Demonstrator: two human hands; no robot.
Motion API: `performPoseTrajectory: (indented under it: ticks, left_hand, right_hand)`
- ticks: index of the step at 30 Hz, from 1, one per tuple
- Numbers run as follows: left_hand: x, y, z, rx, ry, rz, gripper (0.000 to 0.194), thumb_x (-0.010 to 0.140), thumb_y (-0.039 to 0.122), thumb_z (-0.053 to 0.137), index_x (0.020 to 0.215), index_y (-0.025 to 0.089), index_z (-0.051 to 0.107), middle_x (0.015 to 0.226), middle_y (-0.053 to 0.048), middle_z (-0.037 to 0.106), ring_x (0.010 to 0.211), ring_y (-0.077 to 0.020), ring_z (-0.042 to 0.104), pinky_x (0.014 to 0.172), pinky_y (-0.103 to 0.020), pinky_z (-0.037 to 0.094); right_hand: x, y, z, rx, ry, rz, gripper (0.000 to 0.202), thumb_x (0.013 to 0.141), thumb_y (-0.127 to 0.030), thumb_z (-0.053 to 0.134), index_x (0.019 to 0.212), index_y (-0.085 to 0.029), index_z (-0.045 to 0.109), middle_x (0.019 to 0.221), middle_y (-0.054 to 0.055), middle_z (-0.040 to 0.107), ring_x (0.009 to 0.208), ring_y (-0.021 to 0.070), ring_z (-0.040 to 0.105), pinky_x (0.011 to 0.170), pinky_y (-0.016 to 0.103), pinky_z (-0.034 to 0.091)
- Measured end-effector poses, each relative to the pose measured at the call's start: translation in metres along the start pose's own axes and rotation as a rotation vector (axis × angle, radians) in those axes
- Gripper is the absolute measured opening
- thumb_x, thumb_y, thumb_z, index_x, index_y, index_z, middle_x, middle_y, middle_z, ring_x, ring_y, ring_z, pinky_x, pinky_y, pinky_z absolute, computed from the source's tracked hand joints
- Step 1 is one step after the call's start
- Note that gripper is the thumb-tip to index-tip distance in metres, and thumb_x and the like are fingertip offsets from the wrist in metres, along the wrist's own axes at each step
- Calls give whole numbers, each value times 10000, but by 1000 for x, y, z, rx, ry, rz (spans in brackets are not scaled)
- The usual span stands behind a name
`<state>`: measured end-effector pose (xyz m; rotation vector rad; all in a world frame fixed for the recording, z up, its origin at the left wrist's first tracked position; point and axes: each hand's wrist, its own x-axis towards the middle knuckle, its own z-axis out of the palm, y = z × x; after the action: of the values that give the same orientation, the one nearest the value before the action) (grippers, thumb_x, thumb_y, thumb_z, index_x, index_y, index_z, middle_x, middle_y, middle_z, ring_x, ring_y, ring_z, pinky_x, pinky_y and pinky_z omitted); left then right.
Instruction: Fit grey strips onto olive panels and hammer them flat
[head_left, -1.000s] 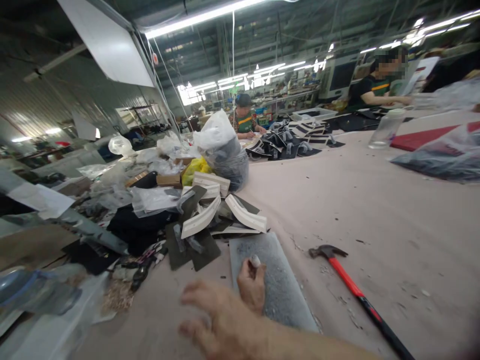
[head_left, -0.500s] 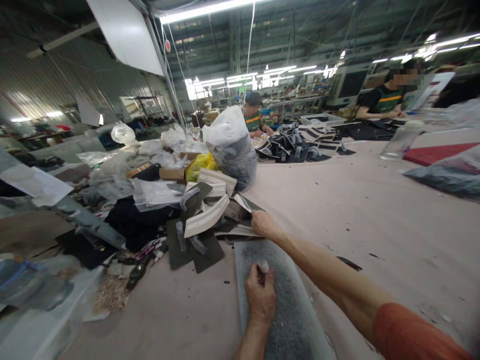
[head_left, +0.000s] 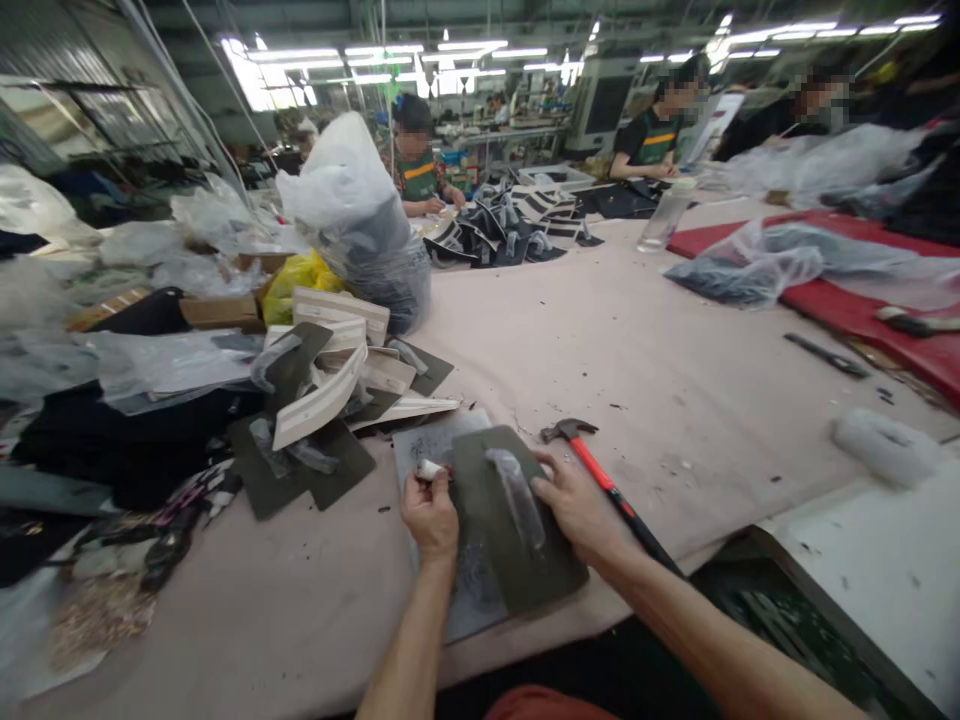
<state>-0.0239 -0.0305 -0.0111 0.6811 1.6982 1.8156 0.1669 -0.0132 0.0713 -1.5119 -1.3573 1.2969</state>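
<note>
My left hand (head_left: 431,515) is closed round a small object with a white rounded end (head_left: 429,470); the rest of it is hidden by the fingers. My right hand (head_left: 574,500) grips the right edge of a dark olive panel (head_left: 480,500) that carries a plastic-wrapped strip, which looks like a handle (head_left: 517,497). This panel rests over a speckled grey board (head_left: 412,440) on the table, right beside the left fingers. A claw hammer (head_left: 596,462) with a red and black handle lies just beyond the right hand.
Left of the board is a pile of similar dark panels (head_left: 259,480) and pale curved pieces (head_left: 322,400). A stuffed plastic bag (head_left: 360,220) stands behind it. On the right are a bubble-wrap roll (head_left: 885,447), a dark flat tool (head_left: 825,355) and a red board (head_left: 870,335). Co-workers sit at the far side.
My right hand has come back from the pile with a dark panel, now over the speckled board. The left hand still holds the white-ended object. The view has turned right and shows the hammer.
</note>
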Motion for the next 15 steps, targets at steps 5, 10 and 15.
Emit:
performPoseTrajectory:
  ticks: [5, 10, 15]
  left_hand:
    - [-1, 0, 0, 30, -77, 53, 281, 803, 397, 702, 912, 142, 651, 840, -69, 740, 793, -196, 713, 777, -301, 564]
    - [-7, 14, 10, 30, -199, 52, 306, 794, 411, 715, 941, 150, 653, 879, -70, 744, 814, -195, 717, 781, -299, 568]
    - [-4, 30, 37, 88, -376, 68, 282, 799, 399, 707, 936, 156, 665, 888, -71, 754, 836, -200, 720, 800, -303, 563]
  right_hand:
    - [-30, 59, 2, -558, -36, -24, 536, 924, -274, 445, 1449, -167, 460, 1081, 154, 721, 959, 276, 691, 872, 402, 480]
    - [-30, 62, 8, -592, 34, -24, 474, 948, -276, 428, 1412, -204, 497, 1091, 121, 727, 947, 257, 703, 858, 371, 496]
    - [-21, 61, 21, -505, 151, -97, 390, 904, -224, 445, 1258, -157, 593, 1230, 129, 672, 1127, 240, 637, 979, 359, 470]
